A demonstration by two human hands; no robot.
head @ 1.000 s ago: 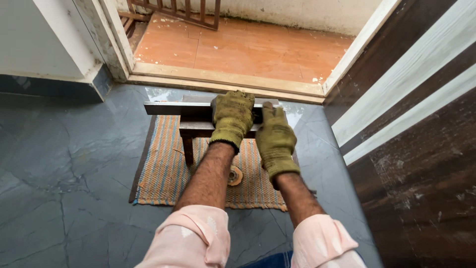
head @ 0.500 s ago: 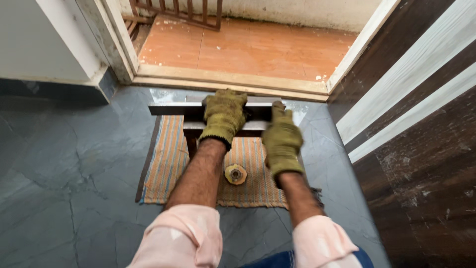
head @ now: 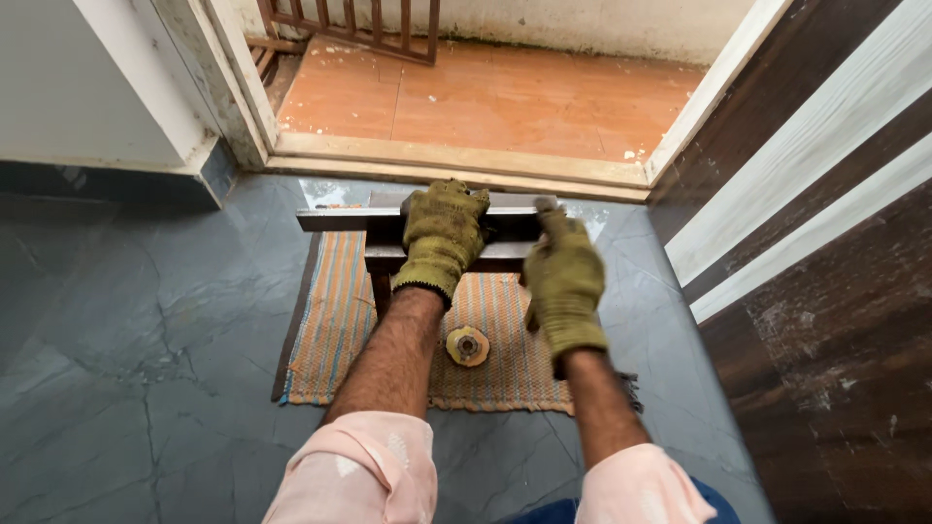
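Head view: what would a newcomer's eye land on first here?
Two hands in olive-green knit gloves sit mid-frame: the left hand lies flat on a dark metal frame before the doorway, and the right hand is raised just beside it. Under them lies a striped orange mat on grey floor, with a small round brass-coloured disc between the forearms.

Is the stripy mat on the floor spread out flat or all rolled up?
Spread out flat. The striped mat lies open on the dark floor, edges and stripes straight, under the metal frame.
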